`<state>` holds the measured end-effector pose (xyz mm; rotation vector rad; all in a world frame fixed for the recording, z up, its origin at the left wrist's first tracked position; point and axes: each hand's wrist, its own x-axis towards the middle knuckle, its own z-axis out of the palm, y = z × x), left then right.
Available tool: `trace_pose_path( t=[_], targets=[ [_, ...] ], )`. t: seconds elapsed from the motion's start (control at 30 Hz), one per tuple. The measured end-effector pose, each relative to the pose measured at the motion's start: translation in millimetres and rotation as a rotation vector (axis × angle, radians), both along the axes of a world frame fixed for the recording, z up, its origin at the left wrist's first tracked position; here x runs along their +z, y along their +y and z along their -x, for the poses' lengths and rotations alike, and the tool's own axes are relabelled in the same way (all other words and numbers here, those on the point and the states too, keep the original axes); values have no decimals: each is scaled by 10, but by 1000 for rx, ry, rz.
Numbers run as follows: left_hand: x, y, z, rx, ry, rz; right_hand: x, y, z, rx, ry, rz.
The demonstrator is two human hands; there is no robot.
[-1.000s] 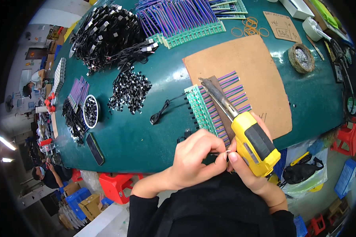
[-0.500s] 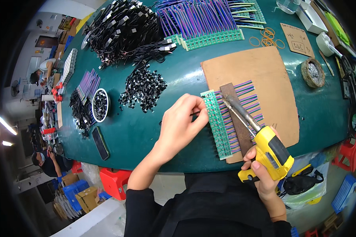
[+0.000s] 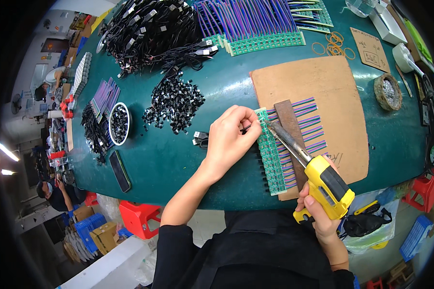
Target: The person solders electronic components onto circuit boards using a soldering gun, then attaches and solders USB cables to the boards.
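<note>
My left hand (image 3: 230,137) pinches a black USB cable (image 3: 246,129) at the upper left edge of a green circuit board panel (image 3: 274,166). The cable's plug end (image 3: 200,139) lies on the table behind that hand. In my right hand (image 3: 319,214) is a yellow and black soldering gun (image 3: 329,185). Its tip is at the upper part of the panel, close to my left fingertips; whether it touches is too small to tell. A brown flat bar (image 3: 289,127) lies across the purple, blue and green wires (image 3: 313,130) running right from the panel.
Cardboard (image 3: 323,79) lies under the work on the green table (image 3: 217,91). Black cables (image 3: 149,38), small black parts (image 3: 173,103), a white bowl (image 3: 119,126), a phone (image 3: 119,171) and wired boards (image 3: 265,44) surround it. Rubber bands (image 3: 334,45) and a round pot (image 3: 387,91) are at right.
My left hand has moved slightly right and up with the cable, to the panel's edge. The soldering gun's tip has shifted from the bar onto the panel area near those fingers.
</note>
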<state>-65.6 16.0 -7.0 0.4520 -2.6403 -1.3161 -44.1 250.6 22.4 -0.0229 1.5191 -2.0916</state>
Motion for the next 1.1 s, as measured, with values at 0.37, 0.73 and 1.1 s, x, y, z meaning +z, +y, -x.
trace_pose_path(
  t=[0.37, 0.73, 1.1],
  targets=[
    [-34, 5, 9, 5, 19, 75, 27, 19, 23, 75, 83, -110],
    [-32, 9, 17, 3, 21, 87, 80, 14, 25, -18, -28, 16],
    [-40, 51, -3, -2, 54, 125, 75, 51, 45, -81, -44, 44]
  ],
)
